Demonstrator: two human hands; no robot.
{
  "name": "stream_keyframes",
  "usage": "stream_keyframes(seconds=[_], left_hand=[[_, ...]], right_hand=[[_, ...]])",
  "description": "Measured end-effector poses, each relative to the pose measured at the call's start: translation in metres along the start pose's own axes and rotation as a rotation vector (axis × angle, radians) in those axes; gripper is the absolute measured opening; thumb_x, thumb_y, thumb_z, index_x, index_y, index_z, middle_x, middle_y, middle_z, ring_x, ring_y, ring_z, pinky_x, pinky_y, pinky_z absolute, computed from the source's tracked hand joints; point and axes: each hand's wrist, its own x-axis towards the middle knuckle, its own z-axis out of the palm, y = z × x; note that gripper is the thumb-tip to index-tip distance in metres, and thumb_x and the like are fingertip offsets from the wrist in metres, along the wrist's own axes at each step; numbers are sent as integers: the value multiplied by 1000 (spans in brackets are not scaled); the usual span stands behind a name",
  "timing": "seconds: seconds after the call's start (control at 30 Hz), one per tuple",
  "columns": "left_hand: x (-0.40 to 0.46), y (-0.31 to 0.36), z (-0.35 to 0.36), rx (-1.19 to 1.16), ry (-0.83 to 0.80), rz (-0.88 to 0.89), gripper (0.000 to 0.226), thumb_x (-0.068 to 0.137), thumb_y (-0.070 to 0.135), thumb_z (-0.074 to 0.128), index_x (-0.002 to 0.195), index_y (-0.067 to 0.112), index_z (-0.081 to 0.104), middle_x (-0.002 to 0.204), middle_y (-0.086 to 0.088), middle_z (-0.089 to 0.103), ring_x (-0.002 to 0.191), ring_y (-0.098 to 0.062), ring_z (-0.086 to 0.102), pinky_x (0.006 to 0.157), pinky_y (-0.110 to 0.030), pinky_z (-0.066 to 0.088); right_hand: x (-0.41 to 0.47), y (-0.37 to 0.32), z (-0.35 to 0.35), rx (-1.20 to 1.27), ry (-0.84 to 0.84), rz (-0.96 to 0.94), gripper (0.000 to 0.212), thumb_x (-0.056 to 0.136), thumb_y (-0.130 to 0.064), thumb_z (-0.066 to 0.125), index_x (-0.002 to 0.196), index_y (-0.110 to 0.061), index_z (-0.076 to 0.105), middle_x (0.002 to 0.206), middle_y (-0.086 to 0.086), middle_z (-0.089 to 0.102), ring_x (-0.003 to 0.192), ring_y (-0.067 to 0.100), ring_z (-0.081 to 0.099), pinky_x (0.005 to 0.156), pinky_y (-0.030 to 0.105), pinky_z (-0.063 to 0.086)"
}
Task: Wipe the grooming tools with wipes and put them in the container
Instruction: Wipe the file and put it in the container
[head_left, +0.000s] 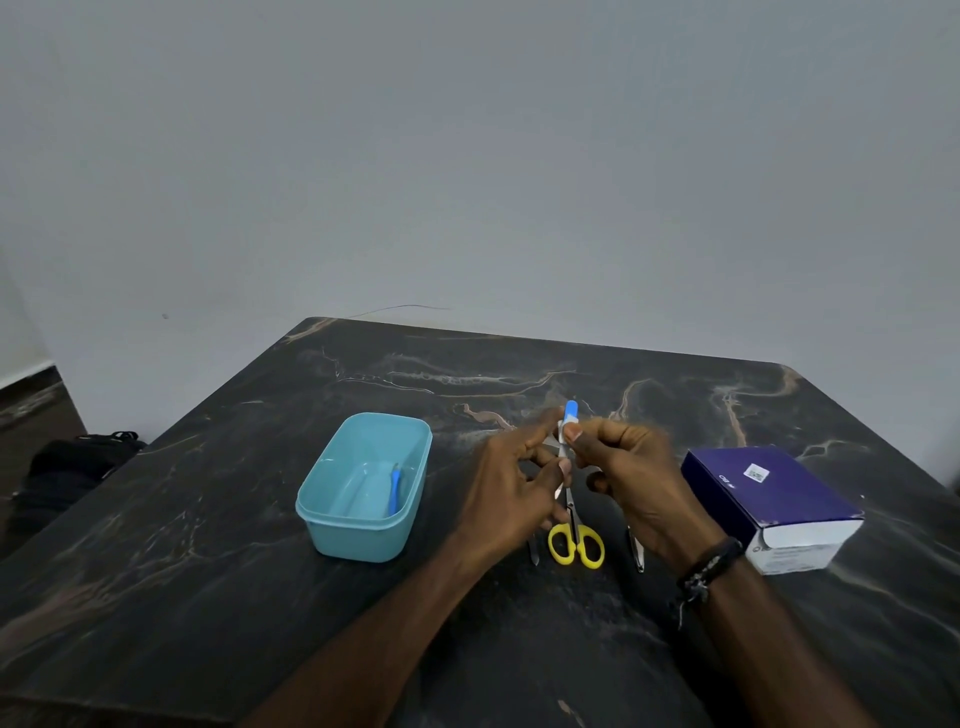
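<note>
— Dark marble table (260, 597) is bearing what?
— Purple box (769, 499), teal container (332, 535) holding one blue tool (396, 488), yellow scissors (576, 543).
— And the hands?
— Left hand (511, 499) and right hand (639, 478) are both pinching a blue-tipped tool (570, 410) wrapped in a wipe (562, 434), above the scissors.

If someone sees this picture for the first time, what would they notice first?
Probably the two hands, left hand and right hand, meeting mid-table around a small blue-tipped tool. Next, the yellow-handled scissors lying just below them, the turquoise container to the left and the purple box to the right.
</note>
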Motion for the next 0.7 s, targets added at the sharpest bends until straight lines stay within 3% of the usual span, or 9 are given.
stream_keyframes(seconds=[0.17, 0.37, 0.7], left_hand=[[2, -1, -1, -9, 19, -26, 57, 93, 8, 56, 144, 27, 39, 80, -9, 67, 55, -22, 70, 46, -23, 53], [-1, 2, 2, 5, -90, -16, 63, 92, 5, 56, 141, 39, 36, 78, -15, 69, 56, -29, 69, 47, -28, 55], [-1, 0, -1, -24, -63, -42, 68, 90, 2, 57, 145, 34, 32, 82, -15, 70, 55, -28, 69, 45, -26, 53]], right_hand=[[-1, 2, -1, -38, -51, 15, 20, 87, -19, 65, 79, -3, 73, 68, 8, 68, 64, 14, 55, 56, 27, 38], [3, 2, -4, 48, 118, -4, 16, 87, -20, 66, 84, -6, 74, 67, 7, 58, 66, 19, 46, 53, 26, 39], [2, 3, -4, -7, -18, 78, 18, 85, -20, 68, 80, -3, 73, 65, 7, 67, 57, 12, 57, 52, 26, 41]])
